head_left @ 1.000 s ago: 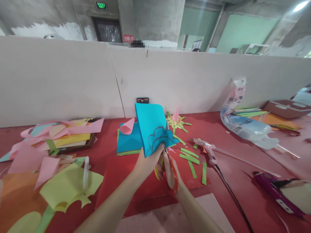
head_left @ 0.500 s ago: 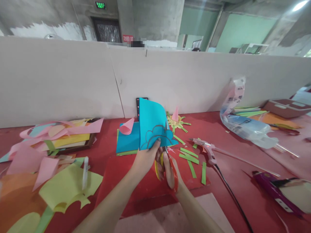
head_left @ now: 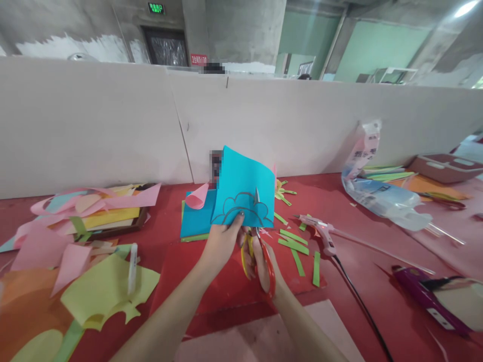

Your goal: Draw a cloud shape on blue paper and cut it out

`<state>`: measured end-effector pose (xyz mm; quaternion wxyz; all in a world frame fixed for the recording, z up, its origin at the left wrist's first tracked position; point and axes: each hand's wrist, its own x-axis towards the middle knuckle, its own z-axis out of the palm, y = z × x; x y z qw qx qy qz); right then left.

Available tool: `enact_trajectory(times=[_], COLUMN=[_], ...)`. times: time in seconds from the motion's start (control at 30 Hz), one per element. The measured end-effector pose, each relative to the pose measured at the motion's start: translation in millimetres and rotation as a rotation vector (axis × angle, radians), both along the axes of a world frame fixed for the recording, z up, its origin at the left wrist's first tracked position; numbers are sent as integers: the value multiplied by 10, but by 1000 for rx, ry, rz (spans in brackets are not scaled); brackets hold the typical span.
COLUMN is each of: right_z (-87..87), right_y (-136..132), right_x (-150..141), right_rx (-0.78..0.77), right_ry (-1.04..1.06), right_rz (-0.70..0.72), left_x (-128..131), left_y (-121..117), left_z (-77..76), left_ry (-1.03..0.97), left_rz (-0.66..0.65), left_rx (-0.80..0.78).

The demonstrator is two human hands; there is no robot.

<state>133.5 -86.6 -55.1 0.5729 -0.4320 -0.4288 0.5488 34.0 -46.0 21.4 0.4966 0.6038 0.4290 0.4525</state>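
My left hand (head_left: 221,241) pinches the lower edge of a blue paper sheet (head_left: 245,183) held upright above the red table. A cloud outline is drawn on it. My right hand (head_left: 260,256) grips red and yellow scissors (head_left: 264,261), fingers through the handles. The blade tip pokes up through the sheet along the drawn line. Behind it lie a flat blue sheet (head_left: 196,218) and a pink paper cone (head_left: 198,197).
Green strips (head_left: 298,246) and a pink glue gun (head_left: 322,232) with its black cord lie to the right. A purple tool (head_left: 430,299) and a plastic bag (head_left: 381,196) sit farther right. Paper scraps, a yellow sheet (head_left: 105,291) and a white pen (head_left: 132,266) lie left.
The blue sheet has been turned clockwise in my left hand, and the scissors have cut further along the drawn cloud line. The paper sun craft is now mostly hidden behind it.
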Motion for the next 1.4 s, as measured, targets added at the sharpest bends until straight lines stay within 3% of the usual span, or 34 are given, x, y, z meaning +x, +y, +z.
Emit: enact_trajectory(times=[0.3, 0.57, 1.1, 1.4], right_z=[121, 41, 10, 16], right_y=[-25, 7, 2, -6], right_x=[12, 12, 5, -11], right_rx=[151, 125, 124, 88], right_ry=[-117, -6, -4, 13], right_rz=[16, 0, 3, 3], left_x=[13, 53, 45, 50], left_y=[-16, -57, -49, -77], left_z=[-3, 27, -15, 30], left_ry=[-9, 31, 14, 31], left_rz=[29, 22, 70, 36], left_rx=[45, 35, 92, 70])
